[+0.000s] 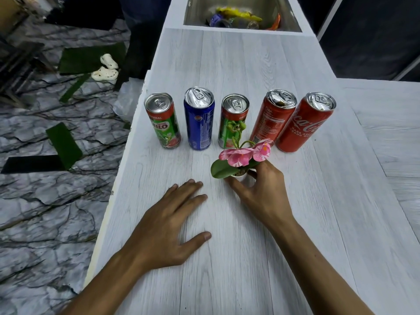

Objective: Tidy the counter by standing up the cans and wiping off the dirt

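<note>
Cans: five slim aluminium drink cans w/ silver pull-tab lids, all upright, long axis vertical, one row across the worktop, on the far side of both hands.
Can 1: green-and-red printed Milo can, L end of row, near worktop's L edge.
Can 2: glossy blue Pepsi can, just beside can 1, not touching.
Can 3: second green Milo can, mid row.
Cans 4–5: red Coca-Cola can showing its label's small print, and red Coca-Cola can with white script. They overlap in view, so can't tell if touching.
L hand: palm down on worktop, fingers straight, grip holding nothing. Nearer cans 1–2.
Plant: pink-flowered orchid w/ one broad green leaf, in small round white pot. Just in front of cans 3–4, buds crossing can 3 in view.
R hand: grip narrow, thumb + fingers curled round the pot. Nearer cans 4–5.
Key relation: pot is already in R grip, row lies straight beyond it, so pushing it fwd risks hitting cans 3–4.
Surface: pale wood-grain laminate, matte, flat.
Far end: steel sink, coloured bits inside, too blurred to name.
Progress (my guess): standing-up done. No cloth in view for wiping.
</note>
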### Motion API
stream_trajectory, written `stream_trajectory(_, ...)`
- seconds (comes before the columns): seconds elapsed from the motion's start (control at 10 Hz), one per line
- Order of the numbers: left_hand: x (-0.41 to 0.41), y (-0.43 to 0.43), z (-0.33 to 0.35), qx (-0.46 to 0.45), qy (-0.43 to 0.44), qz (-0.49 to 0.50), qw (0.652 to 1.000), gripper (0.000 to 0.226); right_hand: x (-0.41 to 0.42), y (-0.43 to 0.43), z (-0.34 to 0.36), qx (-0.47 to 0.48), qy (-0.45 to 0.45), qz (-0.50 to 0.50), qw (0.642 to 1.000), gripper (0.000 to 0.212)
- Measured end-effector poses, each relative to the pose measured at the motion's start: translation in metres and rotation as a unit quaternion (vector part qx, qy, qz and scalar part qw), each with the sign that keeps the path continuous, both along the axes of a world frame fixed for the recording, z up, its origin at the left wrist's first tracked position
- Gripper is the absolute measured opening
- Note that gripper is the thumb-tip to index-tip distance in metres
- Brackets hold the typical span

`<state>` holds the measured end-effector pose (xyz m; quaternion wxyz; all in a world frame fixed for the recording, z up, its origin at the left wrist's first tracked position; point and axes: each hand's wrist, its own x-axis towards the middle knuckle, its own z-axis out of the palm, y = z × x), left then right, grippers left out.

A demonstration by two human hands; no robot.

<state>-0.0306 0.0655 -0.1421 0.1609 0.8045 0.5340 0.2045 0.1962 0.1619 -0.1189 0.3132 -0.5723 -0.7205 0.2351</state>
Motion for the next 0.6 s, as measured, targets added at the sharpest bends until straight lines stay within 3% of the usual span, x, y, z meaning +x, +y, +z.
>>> stream_trajectory(0.5, 0.0, -0.019, 0.003, 0.097, -0.05, 0.059, 0.992, 0.037, 0.016, -0.018, -0.001, -0.015, -0.014, -0.007, 1.0, 0.066)
stream_trajectory(0.6, -0.001, -0.031, 0.005, 0.111, -0.067, 0.072, 0.989, 0.031, 0.027, -0.036, -0.003, 0.001, -0.04, -0.032, 0.999, 0.056)
